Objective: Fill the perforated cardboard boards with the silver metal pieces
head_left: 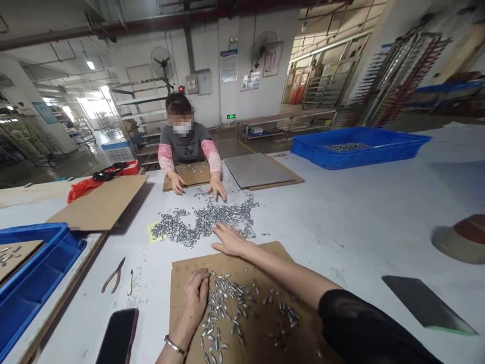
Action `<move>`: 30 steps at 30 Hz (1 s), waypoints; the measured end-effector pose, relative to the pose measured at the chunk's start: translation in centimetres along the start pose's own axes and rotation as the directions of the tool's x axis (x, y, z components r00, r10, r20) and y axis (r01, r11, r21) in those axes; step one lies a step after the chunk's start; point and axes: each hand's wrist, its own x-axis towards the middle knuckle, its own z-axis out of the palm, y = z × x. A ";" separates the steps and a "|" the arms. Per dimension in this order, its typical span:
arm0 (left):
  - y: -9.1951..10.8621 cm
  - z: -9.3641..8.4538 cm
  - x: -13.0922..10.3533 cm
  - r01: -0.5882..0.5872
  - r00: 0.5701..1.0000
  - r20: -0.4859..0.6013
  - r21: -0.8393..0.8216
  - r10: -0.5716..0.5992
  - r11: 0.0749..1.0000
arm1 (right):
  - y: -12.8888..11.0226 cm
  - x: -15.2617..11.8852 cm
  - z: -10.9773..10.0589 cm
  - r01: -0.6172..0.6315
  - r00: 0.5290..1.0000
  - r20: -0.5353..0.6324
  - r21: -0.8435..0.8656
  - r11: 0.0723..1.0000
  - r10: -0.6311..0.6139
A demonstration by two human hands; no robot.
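Note:
Small silver spindle-shaped metal pieces (228, 215) lie in a broad pile on the white table. My right hand (230, 239) reaches to the pile's near edge, its fingers stretched out and touching the pieces there. Below it, a brown cardboard sheet (185, 270) carries many loose pieces (227, 298) of the same kind. My left hand (196, 293) rests on the sheet's left part, right beside those pieces. Its fingers are curled, and whatever may be under them is hidden. A yellow sheet (152, 233) shows under the pile's left end.
Opposite, a co-worker (185, 136) has both hands at the pile's far side. Left of the cardboard lie pliers (113, 278), a small pointed tool (131, 283) and a phone (118, 336). Blue trays (333, 159) stand at both sides. A dark plate (424, 303) and a cap (464, 240) lie right.

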 end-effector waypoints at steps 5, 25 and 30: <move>-0.3 0.1 -0.4 0.099 0.995 0.031 -0.082 -0.097 0.992 | -2.0 6.8 0.6 -0.010 0.996 0.090 -0.038 0.999 0.014; -1.9 0.3 0.3 0.026 0.999 0.045 0.003 -0.027 1.000 | -6.3 10.0 5.1 0.013 0.984 -0.173 -0.134 0.991 -0.036; -3.7 -0.2 1.5 -0.022 0.994 0.105 0.045 0.017 0.999 | -5.8 12.1 4.1 0.092 0.979 -0.167 -0.136 0.986 -0.115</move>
